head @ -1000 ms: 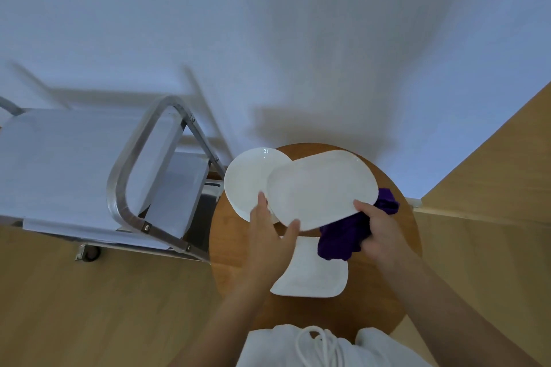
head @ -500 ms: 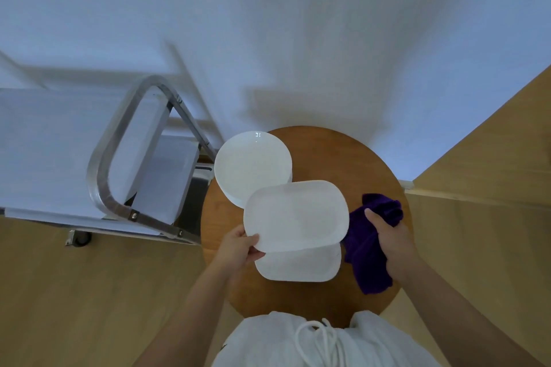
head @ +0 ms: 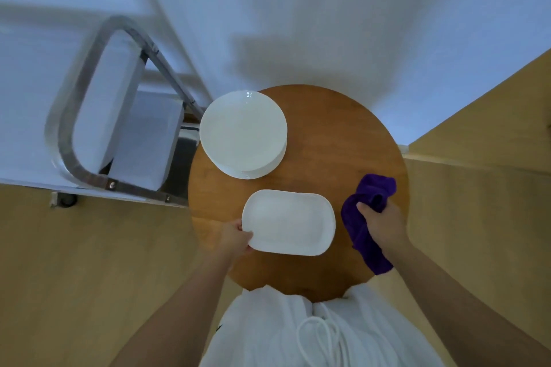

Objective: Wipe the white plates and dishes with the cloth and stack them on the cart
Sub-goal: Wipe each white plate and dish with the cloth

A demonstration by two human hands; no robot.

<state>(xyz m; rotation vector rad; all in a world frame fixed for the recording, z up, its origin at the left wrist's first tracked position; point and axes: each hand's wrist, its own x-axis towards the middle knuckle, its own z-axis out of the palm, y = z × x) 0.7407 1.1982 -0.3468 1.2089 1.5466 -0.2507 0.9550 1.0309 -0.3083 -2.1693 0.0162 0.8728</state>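
A white rectangular dish lies over the near middle of the round wooden table; my left hand grips its near-left corner. Whether another dish lies hidden under it I cannot tell. A stack of round white plates stands at the table's far left. My right hand holds a purple cloth just right of the dish, apart from it; the cloth hangs down over the table's right side.
The cart with a metal handle frame and grey-white shelves stands to the left of the table, one wheel showing. A pale wall runs behind. Wooden floor lies left and right.
My left hand has brought the rectangular dish down and toward me, covering the dish that lay on the table. My right hand drew the cloth away to the right.
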